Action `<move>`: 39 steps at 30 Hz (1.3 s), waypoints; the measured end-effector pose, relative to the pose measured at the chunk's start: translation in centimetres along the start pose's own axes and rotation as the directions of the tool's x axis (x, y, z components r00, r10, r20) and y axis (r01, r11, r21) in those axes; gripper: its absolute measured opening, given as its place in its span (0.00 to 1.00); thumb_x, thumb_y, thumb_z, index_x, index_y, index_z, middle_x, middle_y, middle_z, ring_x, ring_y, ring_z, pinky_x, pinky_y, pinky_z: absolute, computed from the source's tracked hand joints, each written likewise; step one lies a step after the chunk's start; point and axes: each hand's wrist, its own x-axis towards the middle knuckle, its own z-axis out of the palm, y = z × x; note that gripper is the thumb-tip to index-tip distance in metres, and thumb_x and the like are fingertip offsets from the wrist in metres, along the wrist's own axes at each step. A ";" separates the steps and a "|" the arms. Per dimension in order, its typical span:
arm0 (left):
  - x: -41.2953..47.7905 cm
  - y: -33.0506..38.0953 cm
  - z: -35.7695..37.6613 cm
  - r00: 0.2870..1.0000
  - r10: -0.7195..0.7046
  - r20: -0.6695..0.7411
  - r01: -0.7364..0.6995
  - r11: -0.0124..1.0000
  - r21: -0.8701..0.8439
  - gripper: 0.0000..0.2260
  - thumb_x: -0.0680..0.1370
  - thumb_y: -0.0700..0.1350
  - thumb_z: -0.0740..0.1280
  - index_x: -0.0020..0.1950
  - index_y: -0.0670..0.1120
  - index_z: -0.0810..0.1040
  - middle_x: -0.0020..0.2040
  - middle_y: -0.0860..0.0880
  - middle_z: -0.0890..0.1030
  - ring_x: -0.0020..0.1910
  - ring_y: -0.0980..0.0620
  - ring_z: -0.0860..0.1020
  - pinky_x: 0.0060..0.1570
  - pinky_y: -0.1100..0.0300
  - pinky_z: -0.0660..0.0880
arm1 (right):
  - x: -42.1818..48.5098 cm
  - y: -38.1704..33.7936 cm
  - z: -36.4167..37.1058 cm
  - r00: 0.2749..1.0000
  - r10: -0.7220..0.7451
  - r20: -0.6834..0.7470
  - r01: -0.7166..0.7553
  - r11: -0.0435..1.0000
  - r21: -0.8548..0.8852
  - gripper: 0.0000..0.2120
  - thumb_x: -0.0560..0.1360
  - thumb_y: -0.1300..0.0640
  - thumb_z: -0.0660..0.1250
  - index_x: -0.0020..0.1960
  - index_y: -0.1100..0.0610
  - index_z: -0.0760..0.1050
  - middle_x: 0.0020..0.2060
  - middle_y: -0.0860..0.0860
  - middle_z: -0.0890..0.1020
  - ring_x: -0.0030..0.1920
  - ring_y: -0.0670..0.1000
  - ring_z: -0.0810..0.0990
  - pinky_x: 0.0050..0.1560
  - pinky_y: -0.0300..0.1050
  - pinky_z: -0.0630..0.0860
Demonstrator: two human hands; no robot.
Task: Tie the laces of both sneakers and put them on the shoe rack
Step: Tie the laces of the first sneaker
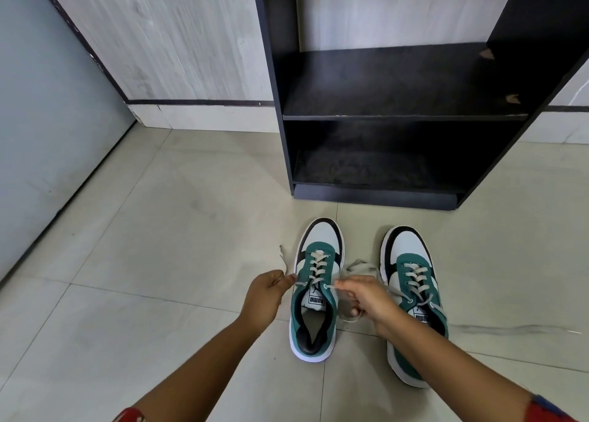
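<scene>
Sneakers point(314, 294) point(414, 297): matt green suede-like panels, smooth white and black leather-like toes, white rubbery soles; flat woven cloth laces point(315, 267), greyish. Shoe rack point(404, 109): black laminated board, matt, dusty shelves, chipped at edges. Floor point(143, 262): smooth pale tiles, slight sheen. Wall panel point(165, 36): grey wood-grain laminate.

you are in a home, down at floor level in what looks like an entry or hallway corner. under you lies a floor of large pale glossy tiles point(159, 230) with thin grout lines. ahead stands a dark open shoe rack point(398, 109), its low shelves dusty and chipped at the edges, set against a wall panelled in pale grey wood grain point(175, 39) with a dark trim strip and white skirting. a plain grey door or panel point(47, 119) closes off your left side.
</scene>
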 end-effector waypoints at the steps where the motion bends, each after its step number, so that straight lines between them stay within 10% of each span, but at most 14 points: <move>1: -0.1 -0.4 -0.1 1.000 -0.025 -0.002 0.025 0.998 -0.051 0.20 0.76 0.44 0.65 0.27 0.44 0.63 0.25 0.50 0.65 0.27 0.52 0.63 0.32 0.60 0.61 | 0.0 0.1 -0.2 1.000 -0.013 -0.015 0.012 1.000 -0.011 0.08 0.73 0.60 0.67 0.35 0.57 0.78 0.23 0.50 0.72 0.24 0.49 0.68 0.25 0.37 0.65; 14: 1.2 -2.5 -0.2 0.985 -0.170 -0.022 0.161 0.963 -0.216 0.13 0.74 0.44 0.67 0.33 0.41 0.68 0.29 0.46 0.60 0.31 0.50 0.61 0.36 0.55 0.59 | 0.1 0.9 -0.6 0.999 -0.006 -0.036 0.003 0.996 -0.089 0.12 0.74 0.58 0.66 0.33 0.58 0.75 0.20 0.46 0.69 0.23 0.46 0.67 0.28 0.40 0.66; 18: 0.8 -2.9 0.4 0.994 -0.015 -0.112 0.055 0.931 0.362 0.12 0.77 0.54 0.61 0.41 0.47 0.73 0.39 0.51 0.73 0.43 0.50 0.70 0.54 0.49 0.65 | 0.1 0.9 -0.5 0.998 -0.030 0.056 0.044 0.962 -0.269 0.16 0.77 0.50 0.62 0.31 0.54 0.69 0.24 0.49 0.69 0.25 0.48 0.68 0.31 0.40 0.69; 22: -0.4 -2.3 0.3 0.952 0.219 -0.214 -0.101 0.885 0.455 0.14 0.77 0.55 0.60 0.62 0.53 0.70 0.57 0.52 0.72 0.58 0.50 0.69 0.61 0.51 0.64 | -0.4 0.7 -0.2 0.969 -0.237 0.065 0.221 0.727 -0.650 0.15 0.77 0.44 0.58 0.35 0.50 0.67 0.28 0.45 0.72 0.33 0.47 0.73 0.38 0.45 0.68; 29: -0.9 -1.5 0.0 0.914 0.393 -0.100 -0.274 0.780 0.563 0.07 0.78 0.52 0.60 0.53 0.52 0.72 0.40 0.55 0.79 0.38 0.53 0.76 0.40 0.60 0.68 | -1.9 -0.5 -0.8 0.846 -0.529 0.065 0.243 0.273 -0.931 0.15 0.76 0.42 0.57 0.54 0.51 0.71 0.51 0.50 0.76 0.54 0.52 0.74 0.48 0.46 0.73; 33: -1.2 -0.9 0.5 0.980 0.130 -0.149 -0.026 0.833 0.553 0.20 0.77 0.61 0.52 0.42 0.47 0.72 0.34 0.52 0.77 0.36 0.48 0.76 0.38 0.57 0.70 | -3.3 -0.2 0.0 0.923 -0.383 -0.015 0.191 0.494 -0.848 0.21 0.76 0.38 0.54 0.34 0.52 0.70 0.29 0.47 0.75 0.34 0.49 0.76 0.33 0.42 0.67; 37: -0.3 -0.6 1.6 0.994 -0.028 -0.106 0.075 0.883 0.464 0.24 0.74 0.68 0.54 0.40 0.47 0.72 0.33 0.53 0.75 0.37 0.49 0.76 0.36 0.57 0.68 | -2.0 0.6 1.0 0.977 -0.205 -0.057 0.098 0.673 -0.733 0.22 0.76 0.35 0.49 0.37 0.48 0.73 0.29 0.44 0.75 0.41 0.49 0.76 0.55 0.49 0.71; 39: 0.1 -0.4 1.7 0.993 -0.039 -0.114 0.082 0.911 0.403 0.20 0.73 0.65 0.58 0.41 0.48 0.71 0.34 0.54 0.75 0.38 0.49 0.76 0.35 0.58 0.67 | -1.0 0.5 1.5 0.969 -0.199 -0.144 0.089 0.832 -0.547 0.18 0.76 0.38 0.55 0.34 0.48 0.70 0.30 0.43 0.74 0.42 0.50 0.75 0.50 0.46 0.71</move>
